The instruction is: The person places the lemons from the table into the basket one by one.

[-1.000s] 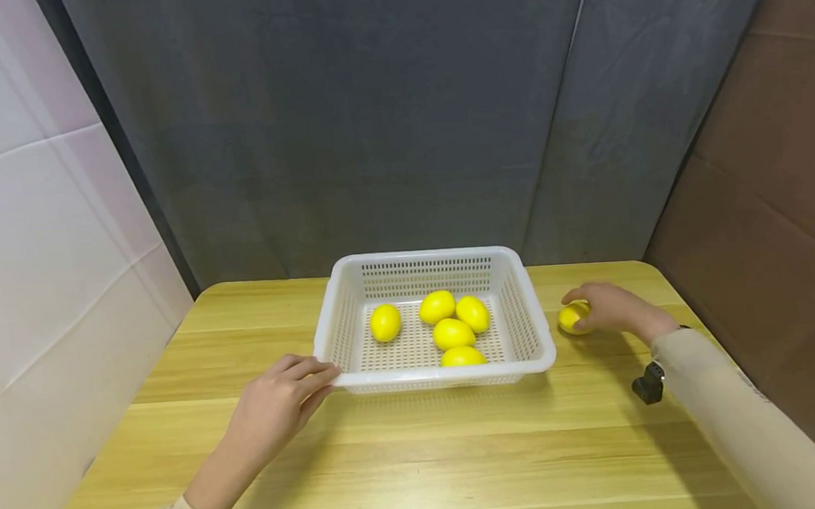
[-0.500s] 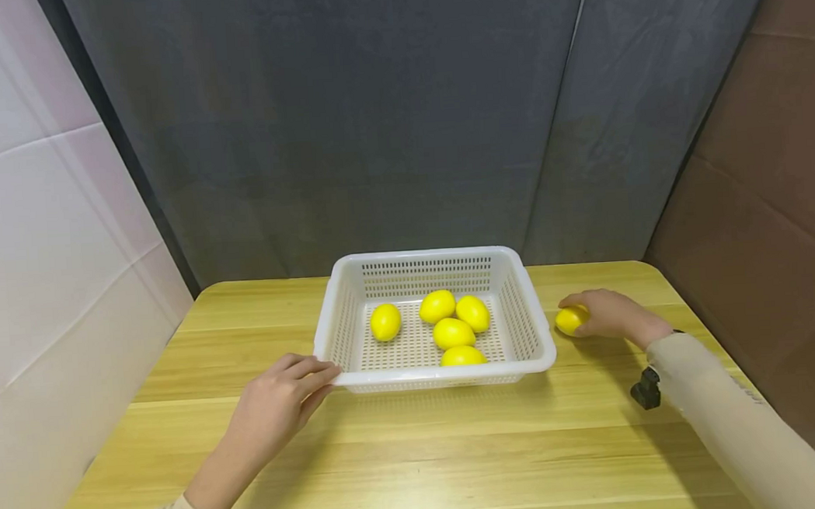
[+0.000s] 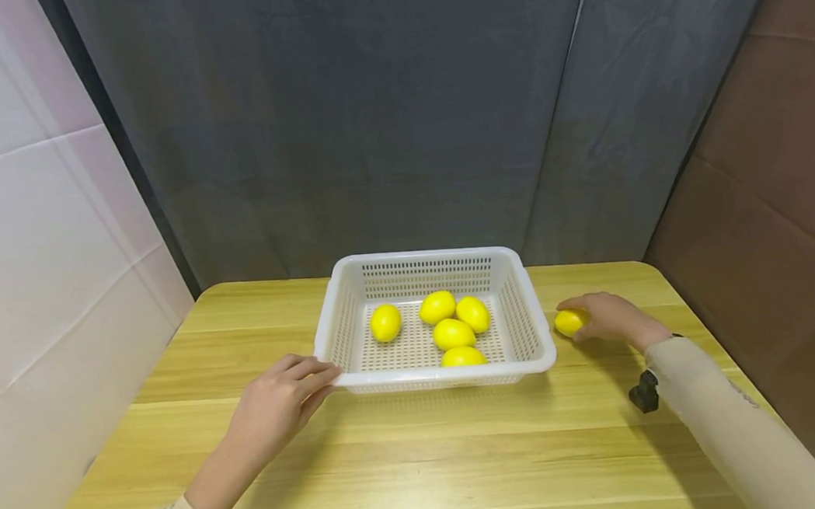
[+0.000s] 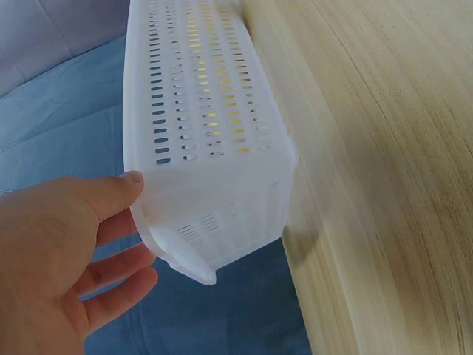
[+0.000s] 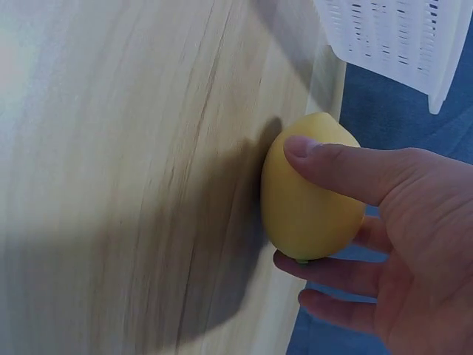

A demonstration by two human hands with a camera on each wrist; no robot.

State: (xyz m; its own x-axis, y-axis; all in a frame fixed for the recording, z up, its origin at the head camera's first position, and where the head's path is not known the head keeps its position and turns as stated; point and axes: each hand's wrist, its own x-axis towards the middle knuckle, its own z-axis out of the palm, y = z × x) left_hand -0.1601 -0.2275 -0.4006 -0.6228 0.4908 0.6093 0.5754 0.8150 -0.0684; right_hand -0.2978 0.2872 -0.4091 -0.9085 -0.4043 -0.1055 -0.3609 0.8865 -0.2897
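Note:
A white perforated plastic basket (image 3: 437,373) stands on the wooden table, with several yellow lemons (image 3: 454,334) inside. One lemon (image 3: 386,323) lies apart from the others, on the left of its floor. My left hand (image 3: 276,395) holds the basket's near left corner; in the left wrist view the thumb (image 4: 122,188) lies on the rim and the fingers reach round behind it. To the right of the basket, my right hand (image 3: 611,318) grips another lemon (image 5: 310,196) close over the tabletop, thumb across one side and fingers round the other.
The wooden table (image 3: 420,464) has its far edge near a dark grey curtain (image 3: 372,132). A white cloth wall (image 3: 49,230) rises on the left and a brown one (image 3: 762,209) on the right.
My right hand has shifted slightly left and nearer to me, bringing its lemon closer to the basket's right side. The left hand and the basket have stayed in place.

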